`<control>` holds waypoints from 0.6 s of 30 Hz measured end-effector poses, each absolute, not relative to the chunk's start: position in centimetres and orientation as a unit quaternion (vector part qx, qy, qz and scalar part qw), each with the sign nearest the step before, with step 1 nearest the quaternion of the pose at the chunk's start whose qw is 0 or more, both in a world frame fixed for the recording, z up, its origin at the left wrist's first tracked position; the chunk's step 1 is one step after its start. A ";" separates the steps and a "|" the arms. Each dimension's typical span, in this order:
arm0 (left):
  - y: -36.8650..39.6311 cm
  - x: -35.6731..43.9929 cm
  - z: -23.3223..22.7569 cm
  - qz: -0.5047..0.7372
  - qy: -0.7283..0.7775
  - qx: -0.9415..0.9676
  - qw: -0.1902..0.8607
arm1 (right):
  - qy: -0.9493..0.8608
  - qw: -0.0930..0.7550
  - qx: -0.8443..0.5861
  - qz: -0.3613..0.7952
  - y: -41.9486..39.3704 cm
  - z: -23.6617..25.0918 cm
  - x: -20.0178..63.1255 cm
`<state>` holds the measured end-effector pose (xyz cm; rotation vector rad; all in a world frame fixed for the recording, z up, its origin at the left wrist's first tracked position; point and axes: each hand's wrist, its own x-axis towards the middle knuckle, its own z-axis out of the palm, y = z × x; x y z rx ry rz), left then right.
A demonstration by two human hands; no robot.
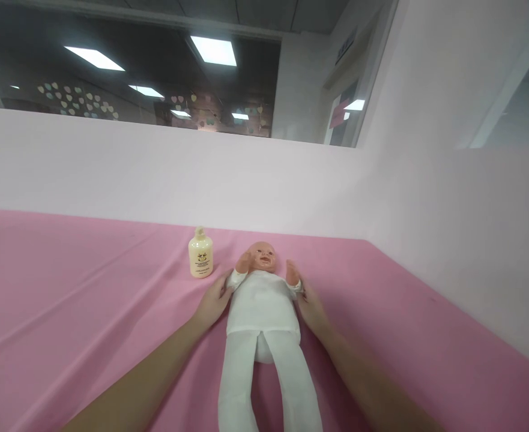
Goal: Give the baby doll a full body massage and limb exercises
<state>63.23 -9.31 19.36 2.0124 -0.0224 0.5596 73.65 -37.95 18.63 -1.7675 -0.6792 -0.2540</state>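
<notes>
Light is even and soft, from rectangular ceiling panels overhead; those clip to pure white. No hard shadows, only faint ones in the folds of the pink cloth on the table. White wall slightly pink-tinted, mildly washed out. Wide-angle distortion: wall top and table's far edge bow, forearms stretch at the bottom corners. Overall slightly soft; doll fairly sharp, bottle label unreadable.

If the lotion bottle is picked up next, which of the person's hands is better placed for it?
Probably the left hand. It rests at the doll's left side, and the bottle stands upright just beyond it on the pink cloth. The right hand lies on the doll's far side and would have to cross over.
</notes>
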 end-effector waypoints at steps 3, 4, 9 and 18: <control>-9.0 63.6 18.8 0.250 0.033 0.805 0.537 | -0.222 0.628 -0.736 -0.117 -38.2 18.8 74.0; -8.9 63.7 18.7 0.258 0.042 0.796 0.547 | -0.207 0.642 -0.726 -0.131 -38.3 18.9 74.1; -8.6 63.9 18.5 0.291 0.048 0.768 0.569 | -0.192 0.666 -0.702 -0.162 -38.5 19.6 73.8; -9.6 62.9 19.7 0.243 -0.061 0.862 0.440 | -0.340 0.545 -0.761 -0.093 -37.9 19.7 72.5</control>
